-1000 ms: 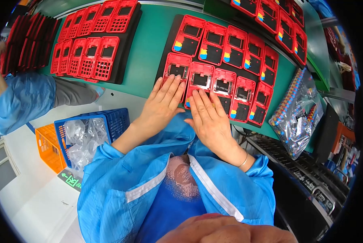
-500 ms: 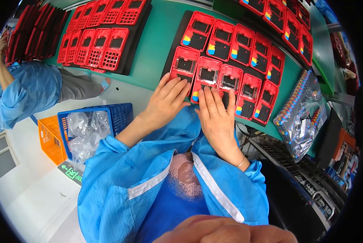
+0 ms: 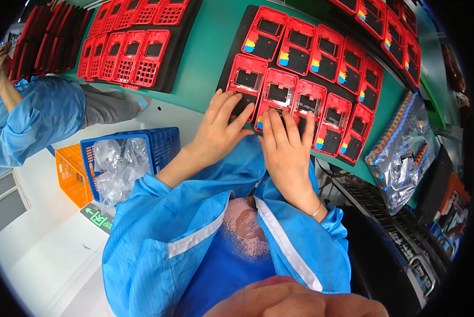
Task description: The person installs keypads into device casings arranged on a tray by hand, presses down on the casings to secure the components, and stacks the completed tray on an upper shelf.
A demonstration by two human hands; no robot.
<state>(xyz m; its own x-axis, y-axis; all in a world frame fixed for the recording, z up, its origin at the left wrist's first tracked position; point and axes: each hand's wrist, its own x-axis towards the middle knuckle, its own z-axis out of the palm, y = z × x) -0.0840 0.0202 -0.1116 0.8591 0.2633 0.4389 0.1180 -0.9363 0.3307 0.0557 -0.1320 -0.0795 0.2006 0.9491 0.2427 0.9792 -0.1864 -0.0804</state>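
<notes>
Two rows of red phone housings with dark screen windows lie on a black tray (image 3: 236,48). Colourful blue, yellow and red pieces sit at the lower left corners of many of them. My left hand (image 3: 218,129) is open, its fingers resting over the lower part of the leftmost near-row housing (image 3: 246,78). My right hand (image 3: 288,153) is open too, fingers laid across the lower ends of the second housing (image 3: 278,94) and the third housing (image 3: 306,102). What lies beneath the fingers is hidden.
Another tray of red keypad housings (image 3: 144,66) lies left on the green table (image 3: 208,47). A clear bag of colourful parts (image 3: 401,158) lies at right. Blue crate (image 3: 165,150) and orange crate (image 3: 70,174) stand lower left. A co-worker's blue sleeve (image 3: 22,121) shows far left.
The view has shifted slightly, so the trays and bag appear farther right. My left fingers look a little more spread. Both hands remain at the same near-row housings.
</notes>
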